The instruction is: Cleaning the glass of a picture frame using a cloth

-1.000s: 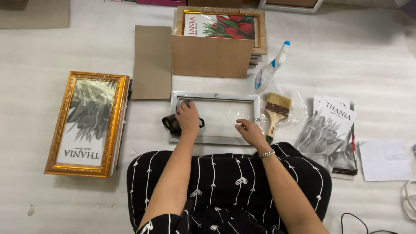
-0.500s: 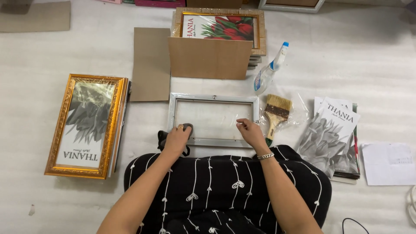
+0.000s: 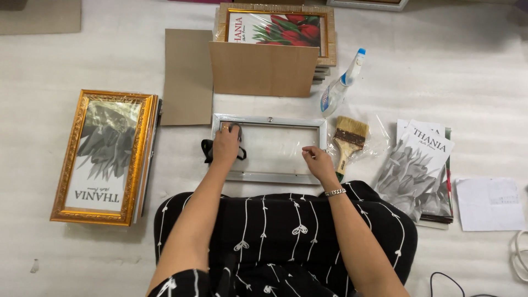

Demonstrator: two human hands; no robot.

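Lying flat on the white floor covering before the seated person: one silver frame (image 3: pixel 268 148). Left hand (image 3: pixel 226 145) presses a dark cloth (image 3: pixel 208 150) on its left end; right hand (image 3: pixel 317 160), fingers pinched, touches its right edge. Paintbrush (image 3: pixel 348 140) just beside.

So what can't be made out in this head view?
- Dark cloth: mostly hidden under the left hand.
- Silver frame: its near left part is covered by that forearm; whether it holds glass is unclear.
- Right hand: whether its fingertips pinch anything is too small to tell.
- White cable: cut off by the right edge.
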